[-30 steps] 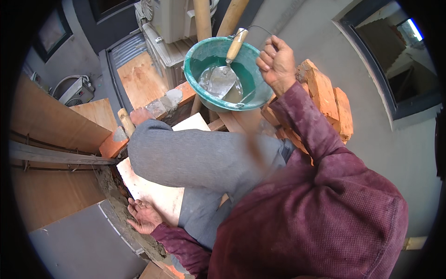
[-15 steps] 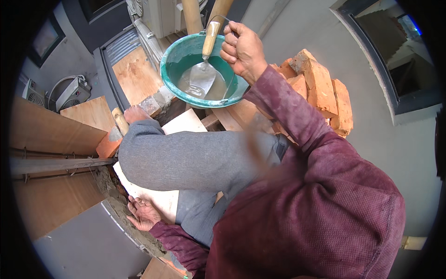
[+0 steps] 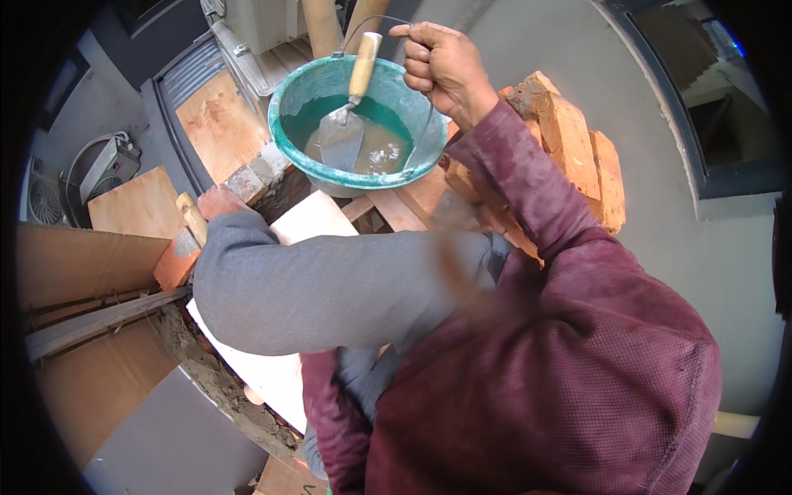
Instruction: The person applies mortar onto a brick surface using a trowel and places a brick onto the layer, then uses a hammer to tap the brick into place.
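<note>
At the upper middle, my right hand (image 3: 445, 68) is closed around the thin wire handle (image 3: 373, 20) of a green bucket (image 3: 285, 140). The bucket holds murky grey-brown water. A trowel (image 3: 341, 136) stands tilted in it, its blade partly in the water and its wooden grip (image 3: 363, 68) leaning against the far rim. My left hand is hidden behind my bent leg (image 3: 313, 285); only the left sleeve (image 3: 330, 412) shows below the knee. Near that sleeve lies a pale board (image 3: 268, 379), alongside a strip of wet mortar (image 3: 206, 367).
Orange bricks (image 3: 569, 148) are stacked right of the bucket. A single brick (image 3: 175, 260) with a wooden-handled tool (image 3: 191, 216) lies by my foot (image 3: 221, 200). Plywood (image 3: 91, 268) and a wooden bar (image 3: 107, 322) stand at left. A grey wall with a window (image 3: 726, 107) rises at right.
My left hand, palm up beside the mortar before, has drawn back out of sight behind my leg. My right hand has shifted slightly up and right, still on the handle. The view has shifted slightly.
</note>
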Demonstrator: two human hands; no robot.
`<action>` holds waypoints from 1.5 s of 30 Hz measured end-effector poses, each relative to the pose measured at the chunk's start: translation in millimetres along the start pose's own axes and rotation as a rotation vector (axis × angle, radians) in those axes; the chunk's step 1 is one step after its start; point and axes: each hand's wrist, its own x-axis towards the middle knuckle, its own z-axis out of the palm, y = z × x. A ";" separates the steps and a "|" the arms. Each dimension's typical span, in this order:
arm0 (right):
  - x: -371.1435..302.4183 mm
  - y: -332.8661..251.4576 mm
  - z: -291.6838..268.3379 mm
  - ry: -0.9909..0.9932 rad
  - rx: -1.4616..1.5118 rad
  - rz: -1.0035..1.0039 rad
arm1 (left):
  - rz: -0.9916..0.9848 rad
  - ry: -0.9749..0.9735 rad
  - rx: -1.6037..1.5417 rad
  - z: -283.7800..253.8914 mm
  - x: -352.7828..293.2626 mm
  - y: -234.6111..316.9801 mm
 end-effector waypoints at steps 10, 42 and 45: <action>-14.9 -4.1 2.9 0.014 -0.150 0.096 | 0.670 0.176 -0.109 59.6 209.1 60.8; -115.8 64.8 -67.2 -0.900 -1.590 0.362 | 0.496 -0.428 -0.831 68.7 167.9 125.3; -113.3 128.3 -86.6 -0.854 -1.926 -0.203 | 0.473 -0.479 -0.853 78.0 162.1 132.1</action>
